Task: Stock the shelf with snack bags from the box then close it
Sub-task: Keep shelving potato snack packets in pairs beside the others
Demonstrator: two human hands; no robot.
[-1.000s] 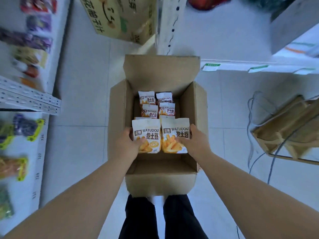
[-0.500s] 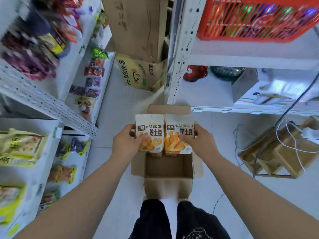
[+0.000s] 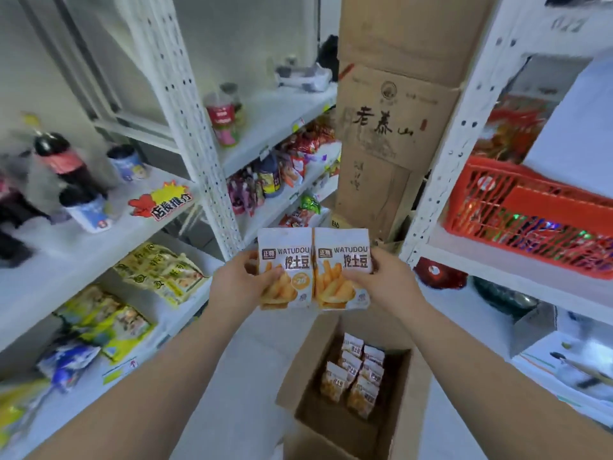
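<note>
The left hand (image 3: 237, 287) grips one snack bag (image 3: 284, 268) and the right hand (image 3: 384, 283) grips another snack bag (image 3: 341, 268), side by side and touching. They are up above the open box (image 3: 335, 423), which has more bags (image 3: 355, 376) inside.

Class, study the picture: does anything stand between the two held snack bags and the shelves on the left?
Nothing visible blocks the way. The left hand and right hand hold the snack bags in open air, out of the box; only the upright post stands near. Target shelf unclear.
</note>
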